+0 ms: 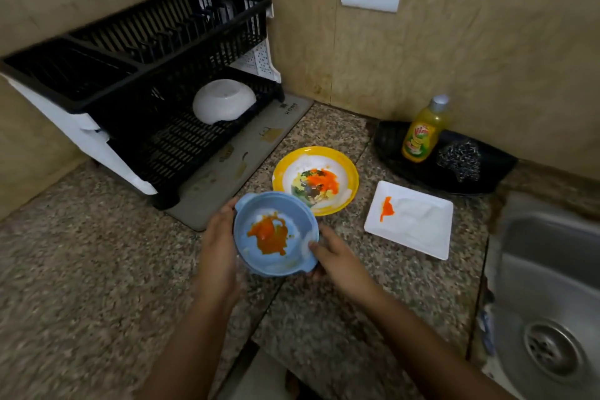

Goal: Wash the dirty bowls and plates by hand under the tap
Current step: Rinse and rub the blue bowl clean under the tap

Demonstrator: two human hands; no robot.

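A blue bowl (292,256) smeared with orange sauce and white residue is held above the granite counter. My left hand (218,248) grips its left side and my right hand (337,255) grips its right rim. Behind it lies a yellow-rimmed plate (282,169) with orange, green and white smears. To the right lies a white square plate (422,230) with an orange blob and white residue. A clean white bowl (224,101) rests upside down in the black dish rack (146,75).
A steel sink (548,273) with its drain (552,347) is at the right edge; no tap is visible. A yellow dish soap bottle (422,136) and a steel scrubber (459,159) stand on a black tray (406,162). A grey mat (227,172) lies under the rack.
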